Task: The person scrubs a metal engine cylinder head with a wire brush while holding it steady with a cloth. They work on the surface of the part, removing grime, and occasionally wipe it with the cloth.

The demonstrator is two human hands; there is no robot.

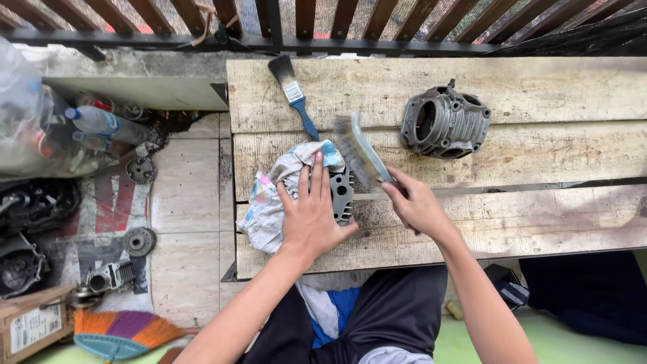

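My left hand (311,210) presses flat on a crumpled white and blue rag (273,195) and on a small finned grey metal part (342,194) lying on the wooden plank bench (512,222). My right hand (414,202) grips the handle of a wire brush (360,152), whose bristles hover over the finned part, blurred by motion. A larger grey finned engine cylinder (445,121) stands apart at the upper right. A blue-handled paintbrush (295,94) lies at the back of the bench.
A dark metal railing (323,44) runs behind the bench. On the tiled floor at left sit plastic bottles (101,121), round metal parts (139,240), engine pieces (108,276), a cardboard box (34,327) and a colourful broom head (121,330).
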